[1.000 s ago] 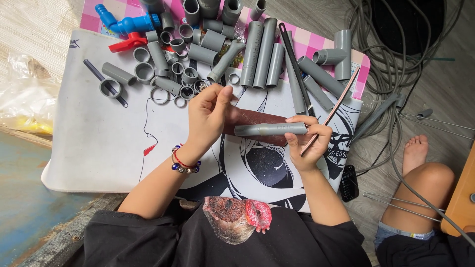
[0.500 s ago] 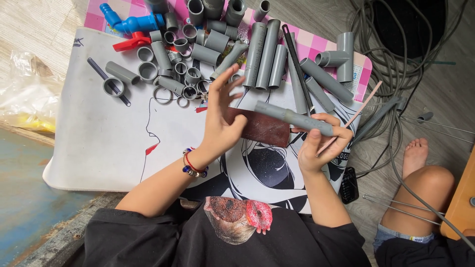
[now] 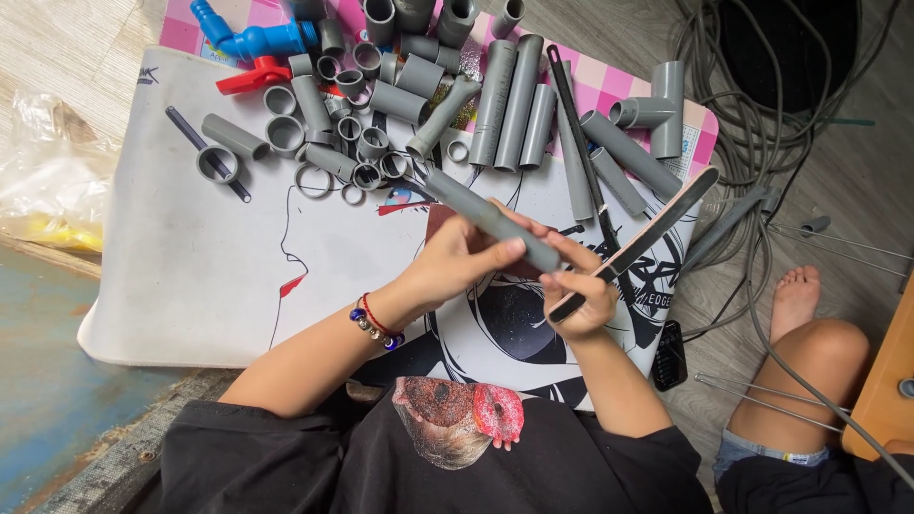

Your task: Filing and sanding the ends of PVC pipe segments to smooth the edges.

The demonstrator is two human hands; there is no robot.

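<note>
Grey pipe (image 3: 490, 219), a short length, lies slantwise across both hands above the white printed mat (image 3: 190, 276). In the head view the left hand (image 3: 457, 262) is curled around its middle, fingers closed on it, while the right hand (image 3: 579, 295) is closed on a long flat file (image 3: 633, 246) (pale face, dark edge) and also touches the pipe's lower end. By the look of it the filing step is in hand; next the file would need laying flat against that end. Loose grey pipes and fittings (image 3: 428, 86) lie beyond.
</note>
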